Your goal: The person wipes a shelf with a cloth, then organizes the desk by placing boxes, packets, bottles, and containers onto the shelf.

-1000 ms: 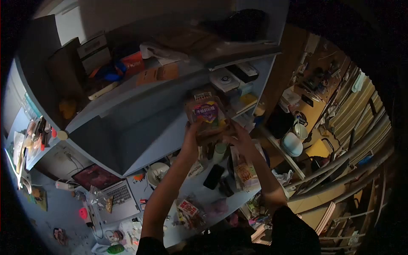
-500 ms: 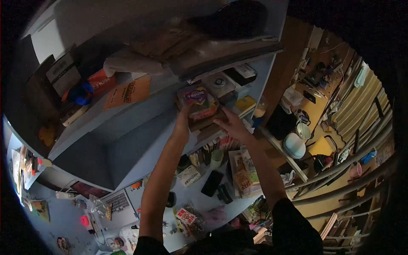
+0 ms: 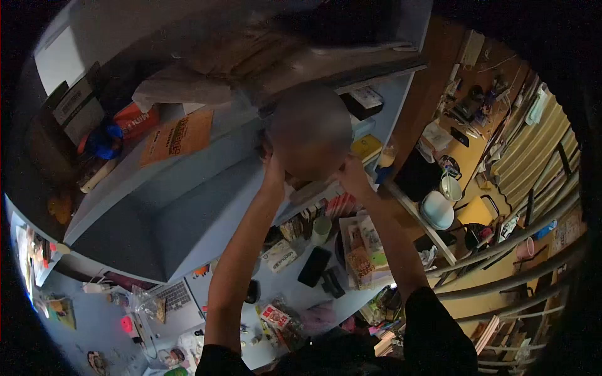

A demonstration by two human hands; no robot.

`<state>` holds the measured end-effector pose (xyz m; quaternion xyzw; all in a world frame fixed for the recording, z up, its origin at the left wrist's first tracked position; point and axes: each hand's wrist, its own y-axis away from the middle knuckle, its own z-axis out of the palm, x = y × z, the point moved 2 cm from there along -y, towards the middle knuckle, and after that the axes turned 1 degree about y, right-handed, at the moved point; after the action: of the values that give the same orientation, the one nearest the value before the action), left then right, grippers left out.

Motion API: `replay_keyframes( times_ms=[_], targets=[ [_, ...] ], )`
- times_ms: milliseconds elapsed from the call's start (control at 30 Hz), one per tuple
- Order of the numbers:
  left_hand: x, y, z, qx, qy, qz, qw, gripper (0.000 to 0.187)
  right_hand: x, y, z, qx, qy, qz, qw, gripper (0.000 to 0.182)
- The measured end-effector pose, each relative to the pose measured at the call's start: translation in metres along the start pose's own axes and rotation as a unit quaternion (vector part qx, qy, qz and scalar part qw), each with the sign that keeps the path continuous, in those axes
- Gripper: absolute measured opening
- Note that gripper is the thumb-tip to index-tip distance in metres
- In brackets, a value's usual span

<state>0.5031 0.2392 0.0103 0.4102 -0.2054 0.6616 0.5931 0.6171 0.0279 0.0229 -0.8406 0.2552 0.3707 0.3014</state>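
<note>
Though it is blurred, the thing (image 3: 310,135) lies between our left hand (image 3: 272,165) and right hand (image 3: 352,175); we cannot tell their grip or its axis.

Both bare arms reach forward and up from short dark sleeves, the left arm (image 3: 243,257) rising with a slight inward lean, the right arm (image 3: 392,238) bent at the elbow and angling inward. The left hand (image 3: 273,168) and right hand (image 3: 353,175) are raised, apart; a blurred patch between them hides parts of the fingers.
</note>
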Motion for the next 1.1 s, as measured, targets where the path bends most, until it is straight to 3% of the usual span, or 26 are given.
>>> replay_keyframes(
  times_ms=[67,167,233,333,467,533,633,733,967,1067,1100],
  targets=[
    [-0.001,0.005,0.01,0.061,-0.069,0.023,0.995,0.085,0.001,0.003,0.003,0.044,-0.009,-0.043,0.998,0.055],
    [0.001,0.025,0.066,0.146,-0.172,0.058,0.972,0.088,-0.011,0.011,0.001,0.111,0.084,-0.085,0.987,0.044],
    [0.001,0.026,0.067,0.15,-0.172,0.057,0.972,0.089,-0.011,0.015,0.002,0.165,0.232,-0.135,0.949,0.043],
    [0.001,0.028,0.067,0.157,-0.175,0.06,0.97,0.09,-0.011,0.016,0.004,0.232,0.223,-0.198,0.926,0.041],
    [0.001,0.029,0.068,0.165,-0.18,0.063,0.968,0.092,-0.014,0.02,0.005,0.22,0.27,-0.149,0.925,0.037],
    [0.001,0.03,0.068,0.171,-0.182,0.067,0.966,0.094,-0.019,0.021,0.006,0.282,0.274,-0.186,0.9,0.033],
    [0.001,0.031,0.068,0.182,-0.185,0.07,0.963,0.095,-0.021,0.02,0.008,0.283,0.242,-0.115,0.921,0.026],
    [0.0,0.03,0.067,0.187,-0.176,0.068,0.964,0.094,-0.016,0.02,0.008,0.242,0.23,-0.104,0.937,0.026],
    [-0.005,0.034,0.051,0.138,-0.097,0.076,0.983,0.093,-0.011,0.02,0.01,0.278,0.214,-0.152,0.924,0.027],
    [-0.014,0.04,0.058,0.119,-0.138,0.123,0.975,0.095,-0.017,0.026,0.01,0.203,0.219,-0.075,0.951,0.029],
    [-0.016,0.039,0.058,0.118,-0.136,0.124,0.976,0.095,-0.007,0.026,0.015,0.189,0.128,-0.093,0.969,0.032]
  ],
)
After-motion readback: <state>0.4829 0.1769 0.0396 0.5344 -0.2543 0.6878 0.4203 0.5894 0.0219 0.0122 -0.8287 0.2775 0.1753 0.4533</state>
